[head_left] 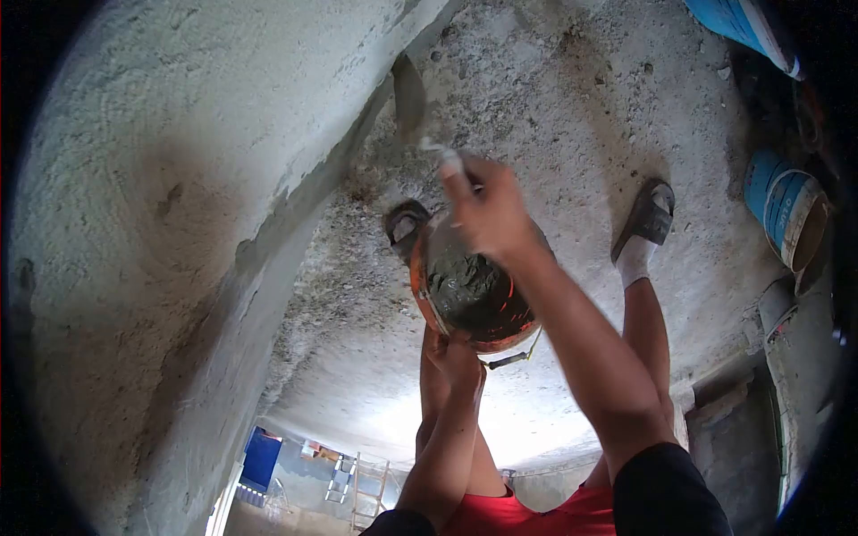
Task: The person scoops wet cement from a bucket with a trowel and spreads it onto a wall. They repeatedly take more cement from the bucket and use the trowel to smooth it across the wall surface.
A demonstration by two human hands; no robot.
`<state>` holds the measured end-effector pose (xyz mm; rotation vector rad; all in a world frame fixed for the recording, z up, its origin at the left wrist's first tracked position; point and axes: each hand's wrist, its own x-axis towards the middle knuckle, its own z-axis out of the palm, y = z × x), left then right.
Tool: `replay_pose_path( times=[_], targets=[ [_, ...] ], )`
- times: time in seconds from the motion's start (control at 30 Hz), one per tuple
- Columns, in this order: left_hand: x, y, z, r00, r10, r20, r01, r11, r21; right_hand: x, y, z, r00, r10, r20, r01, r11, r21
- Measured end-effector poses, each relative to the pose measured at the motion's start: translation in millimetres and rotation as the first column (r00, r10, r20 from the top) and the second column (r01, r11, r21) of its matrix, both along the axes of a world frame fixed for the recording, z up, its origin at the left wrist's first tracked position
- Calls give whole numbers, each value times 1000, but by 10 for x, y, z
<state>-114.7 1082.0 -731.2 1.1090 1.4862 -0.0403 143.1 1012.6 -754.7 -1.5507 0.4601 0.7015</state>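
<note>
Site: a rough grey rendered wall (161, 223) fills the view to the left of both hands. It meets a coarse, pitted concrete floor (572, 98) along a dark joint line running just beyond the right hand (490, 214). Two blue plastic buckets (782, 201) lie well apart to the right of that hand, and a pale stepladder (362, 487) stands far off, below the left forearm.

Item in hand: a round orange pan (420, 295) is loaded with wet dark-grey mortar (469, 290). It is held between the two hands, above the feet in grey sandals (645, 219).

Hands: I see them apart. The left hand (451, 353) is clamped on the near rim of the pan. The right hand is closed round the handle of a narrow steel trowel (409, 98), whose blade reaches forward and touches the wall-to-floor joint.

Assessment: I judge the step to be pressing mortar into that joint.
- Keep the pan close under the right hand so drips fall back into it.
- Hold the left grip level, since the load sits heaped.
- Lay the blade flat along the joint and draw it steadily, rather than dabbing with it.
- Take small charges of mortar, because the blade is narrow.

I cannot tell how much mortar is on the blade.
</note>
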Motion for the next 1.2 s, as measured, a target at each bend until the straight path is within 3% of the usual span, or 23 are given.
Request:
replay_pose_path(
  times=[0.07,0.1,0.17,0.27,0.3,0.37,0.43,0.53,0.6,0.63,0.7,0.73,0.8,0.83,0.87,0.9,0.93,0.97,1.0,1.07,1.1,1.17,1.2],
  targets=[
    [1,-29,-35,999,-17,-31,16,1000,-24,-176,318,128,981,91,170,-62,983,-172],
    [61,-64,-47,997,-48,-56,49,999,18,-247,389,226,982,92,163,-63,983,-175],
    [43,-81,-69,993,-82,-84,87,995,54,-345,461,437,989,-136,65,135,991,25],
    [78,-80,-128,945,-323,59,319,945,75,-400,358,410,948,-296,-116,306,948,85],
    [150,-114,-97,946,-320,57,315,946,74,-369,291,355,909,-349,-230,379,920,103],
    [335,-171,-35,985,-148,93,146,989,25,-218,255,16,916,-314,-250,349,931,110],
    [485,-175,82,992,-119,35,120,993,-18,-75,410,-269,962,-274,9,274,960,-49],
    [-19,-3,-162,980,-196,-33,191,976,-108,115,830,-134,955,-260,140,283,942,-182],
    [-307,94,-211,838,-481,258,506,862,-35,95,974,146,977,-199,74,203,978,-51],
    [-19,32,-39,836,-484,257,509,860,-36,-26,1029,245,976,-203,73,207,977,-52],
    [848,-173,488,959,-277,67,285,938,-195,-335,1109,427,971,-162,176,166,986,-11],
    [535,-16,157,710,-694,-116,699,677,230,-483,1132,426,971,-165,172,170,985,-15],
    [-155,-139,-350,777,-592,-213,628,750,206,-720,1139,357,839,-400,368,429,903,5],
    [-460,-195,-515,823,-477,-308,546,815,197,-769,1111,292,839,-402,367,431,902,4],
    [159,102,18,718,-692,-74,695,706,134,-761,1044,232,883,-467,47,459,880,123],
    [86,98,-33,717,-693,-76,696,705,135,-746,980,162,848,-448,-282,512,829,224],
    [-35,70,-134,933,-341,118,349,935,-60,-541,865,170,781,-420,-461,580,762,289],
    [-105,40,-193,972,104,208,-35,949,-312,-457,875,-7,779,-424,-461,583,760,286],
    [-24,-2,-169,973,101,208,-32,949,-313,-399,922,-233,780,-448,-436,601,730,325],
    [246,-96,-99,904,-425,-44,421,904,-74,-169,996,-455,779,-475,-410,617,697,365],
    [195,-94,-136,903,-427,-42,424,903,-75,4,1028,-472,752,-483,-449,648,666,369],
    [5,-80,-194,978,-205,40,208,973,-98,70,1248,-472,721,-486,-495,680,635,367],
    [-9,-91,-206,977,-208,38,211,972,-100,36,1429,-478,796,-481,-367,603,686,407]
  ],
)
